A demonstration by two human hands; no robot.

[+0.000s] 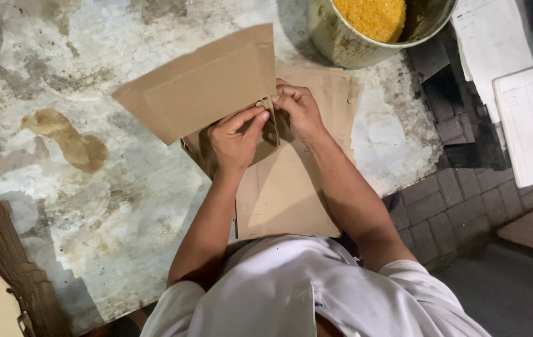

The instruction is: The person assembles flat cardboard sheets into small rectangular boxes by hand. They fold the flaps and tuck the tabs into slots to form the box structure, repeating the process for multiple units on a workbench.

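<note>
A brown cardboard sheet (201, 87) is lifted and tilted over the stained table (92, 187), its flap blurred. My left hand (235, 137) pinches its lower right corner from below. My right hand (297, 109) grips the same corner next to it, fingers closed on a small tab. Under both hands lies a flat cardboard piece (288, 200) that reaches toward my body. Part of this lower piece is hidden by my forearms.
A worn metal bucket (341, 43) with orange-yellow granules (372, 15) stands at the table's far edge. A stack of folded cardboard (4, 262) sits at the lower left. White papers (528, 118) lie on the right above a brick floor (453, 200).
</note>
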